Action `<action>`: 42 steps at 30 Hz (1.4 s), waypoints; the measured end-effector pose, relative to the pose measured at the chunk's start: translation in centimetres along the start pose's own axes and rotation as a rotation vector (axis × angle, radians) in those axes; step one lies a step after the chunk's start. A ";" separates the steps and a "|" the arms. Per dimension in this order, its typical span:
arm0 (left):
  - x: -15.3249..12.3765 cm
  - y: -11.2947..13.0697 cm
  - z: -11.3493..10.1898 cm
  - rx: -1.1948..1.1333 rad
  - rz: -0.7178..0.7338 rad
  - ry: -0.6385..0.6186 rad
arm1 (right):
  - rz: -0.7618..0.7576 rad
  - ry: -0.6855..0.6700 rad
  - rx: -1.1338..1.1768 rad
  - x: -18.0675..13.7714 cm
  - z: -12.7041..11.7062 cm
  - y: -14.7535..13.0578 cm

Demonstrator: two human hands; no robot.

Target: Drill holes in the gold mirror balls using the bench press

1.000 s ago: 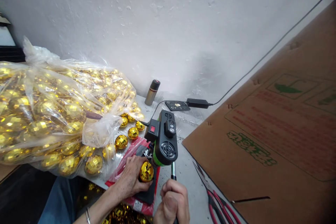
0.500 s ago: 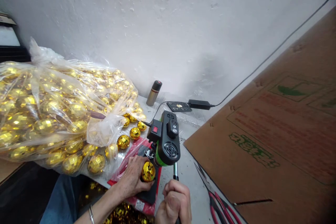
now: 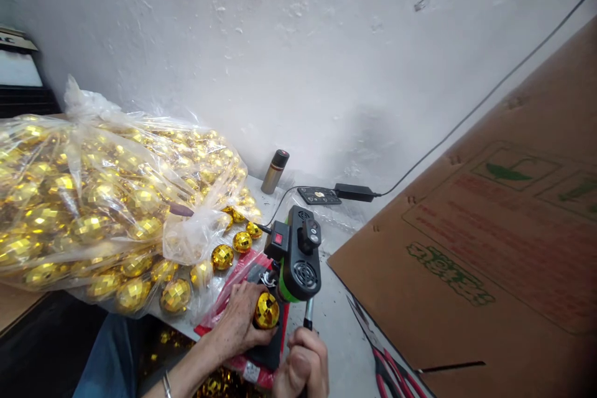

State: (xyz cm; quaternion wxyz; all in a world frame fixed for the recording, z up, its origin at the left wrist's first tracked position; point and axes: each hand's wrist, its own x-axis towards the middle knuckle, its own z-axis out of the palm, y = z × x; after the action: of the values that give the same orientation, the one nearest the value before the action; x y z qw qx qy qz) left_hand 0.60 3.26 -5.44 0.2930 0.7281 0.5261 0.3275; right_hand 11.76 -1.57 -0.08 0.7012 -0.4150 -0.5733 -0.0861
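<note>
My left hand (image 3: 242, 318) is closed round a gold mirrored ball (image 3: 267, 311), thumb and fingers on either side of it. The ball sits over the dark base (image 3: 270, 351) of a small black-and-green bench drill (image 3: 298, 258), just in front of its head. What lies under the drill head is hidden from me. My right hand (image 3: 303, 364) is a fist round the drill's lever (image 3: 308, 312), whose metal rod shows above the fingers. A pink-red plastic sheet (image 3: 219, 311) lies beneath the base.
A clear bag of gold balls (image 3: 93, 199) fills the left, with loose gold balls (image 3: 222, 256) beside it. Red-handled shears (image 3: 389, 367) lie right, by a large cardboard box (image 3: 489, 230). Behind stand a spray can (image 3: 275, 171) and a power adapter (image 3: 357, 192).
The view has shifted slightly, so most things sit a little lower and farther right. My right hand and the lever have moved slightly down and left; my left hand still holds the ball.
</note>
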 end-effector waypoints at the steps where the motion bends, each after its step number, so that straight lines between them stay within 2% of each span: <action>1: 0.0 0.0 -0.1 -0.009 0.003 -0.001 | -0.018 0.003 0.004 -0.4 0.0 0.4; 4: -0.1 0.1 -0.4 -0.043 0.008 -0.018 | -0.096 -0.015 0.035 -0.9 0.0 1.4; 7: 0.2 0.5 -0.7 -0.040 -0.007 -0.034 | -0.142 -0.073 0.042 0.1 -0.3 1.1; 9: 0.3 0.8 -0.7 -0.016 -0.027 -0.032 | -0.084 -0.082 0.032 2.0 -0.7 -0.2; 11: 0.1 1.0 -0.6 0.004 -0.042 -0.032 | 0.049 -0.110 0.033 4.8 -1.1 -2.0; 15: -2.1 0.0 -1.0 0.002 0.019 -0.087 | 0.071 -0.220 0.062 9.8 -1.6 -4.5; 17: -3.6 -1.1 -1.6 0.010 0.100 -0.108 | 0.073 -0.235 0.054 10.6 -1.6 -4.7; 19: -4.1 -2.0 -2.9 0.034 0.150 -0.067 | 0.060 -0.228 0.056 10.2 -1.5 -4.5; 21: -3.1 -2.2 -4.7 0.088 0.122 0.061 | 0.043 -0.215 0.063 9.3 -1.4 -4.3; 23: -0.8 -1.7 -6.8 0.210 0.004 0.228 | 0.033 -0.206 0.066 8.5 -1.3 -4.1; 24: 0.6 -1.4 -7.7 0.309 -0.078 0.272 | 0.030 -0.209 0.068 8.3 -1.3 -4.0; 26: 3.1 -0.7 -9.1 0.488 -0.250 0.254 | 0.029 -0.215 0.065 8.1 -1.4 -4.0; 28: 4.6 -0.3 -9.5 0.551 -0.313 0.200 | 0.014 -0.231 0.065 8.1 -1.5 -3.9; 33: 4.4 -0.5 -8.8 0.538 -0.236 0.122 | -0.039 -0.242 0.083 8.1 -1.6 -3.6; 36: 3.8 -0.4 -8.9 0.410 -0.155 0.146 | -0.024 -0.240 0.083 8.0 -1.5 -3.6; 39: 3.3 0.2 -9.1 -0.023 -0.123 0.233 | -0.009 -0.249 0.086 8.3 -1.5 -3.9; 42: 2.3 0.7 -8.2 -0.443 -0.239 0.209 | 0.017 -0.240 0.097 9.0 -1.5 -4.2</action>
State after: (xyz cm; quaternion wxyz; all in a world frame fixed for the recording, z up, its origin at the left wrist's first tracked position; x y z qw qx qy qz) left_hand -4.93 5.98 0.55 0.4258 0.5410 0.5513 0.4712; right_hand 13.29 -2.11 9.85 0.6476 -0.3925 -0.6531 -0.0022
